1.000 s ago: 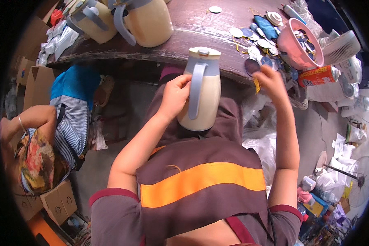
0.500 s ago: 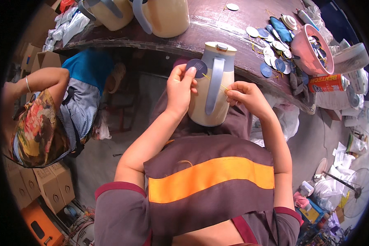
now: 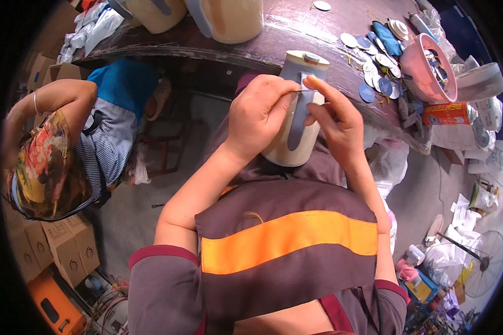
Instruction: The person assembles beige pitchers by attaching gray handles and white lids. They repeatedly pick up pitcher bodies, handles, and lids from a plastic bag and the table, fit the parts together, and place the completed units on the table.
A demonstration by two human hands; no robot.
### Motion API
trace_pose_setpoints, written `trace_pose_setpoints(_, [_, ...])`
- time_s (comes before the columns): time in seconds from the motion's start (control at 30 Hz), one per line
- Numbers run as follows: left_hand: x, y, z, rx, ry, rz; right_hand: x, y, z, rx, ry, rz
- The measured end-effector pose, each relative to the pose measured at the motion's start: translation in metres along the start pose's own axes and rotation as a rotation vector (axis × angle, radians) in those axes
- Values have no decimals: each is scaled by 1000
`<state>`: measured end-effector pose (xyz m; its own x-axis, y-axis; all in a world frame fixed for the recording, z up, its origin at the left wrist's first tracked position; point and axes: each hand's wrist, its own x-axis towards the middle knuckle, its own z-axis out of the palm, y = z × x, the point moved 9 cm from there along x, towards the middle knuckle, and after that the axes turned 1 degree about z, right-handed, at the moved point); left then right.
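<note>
A cream thermos jug [image 3: 276,152] with a grey handle and collar leans upright against my lap, in front of the table edge. My left hand [image 3: 257,114] is closed in a pinch before its upper part. A thin sliver at those fingertips looks like the round dark-blue tag seen edge-on; the rest of the tag is hidden. My right hand [image 3: 341,120] is across the handle from it, fingers bent and apart, one fingertip by the sliver. Whether it still has hold of the tag's yellow string does not show.
The dark table [image 3: 296,28] carries loose round tags [image 3: 377,64], a pink basin [image 3: 425,72], a red spray can [image 3: 450,113] and more jugs [image 3: 229,22]. Another person [image 3: 103,134] sits at the left, near cardboard boxes [image 3: 70,254]. A fan [image 3: 484,259] stands at the lower right.
My left hand has moved right and up over the jug's handle, turning the tag out of sight. My right hand has risen, its fingers spreading. The jug leans slightly more.
</note>
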<state>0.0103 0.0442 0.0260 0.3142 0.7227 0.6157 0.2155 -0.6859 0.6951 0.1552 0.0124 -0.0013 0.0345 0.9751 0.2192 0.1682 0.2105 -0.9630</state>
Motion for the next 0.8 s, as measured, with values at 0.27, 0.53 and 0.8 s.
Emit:
trace_pose_setpoints(0.27, [-45, -50, 56, -599, -221, -669, 8, -2, -12, -424, 184, -146])
trace_pose_setpoints(0.53, [-67, -56, 62, -780, -258, -842, 9, 66, -107, -295, 495, -43])
trace_pose_setpoints(0.8, [-38, -47, 45, -743, -122, -808, -49, 13, 16, -644, 74, -413])
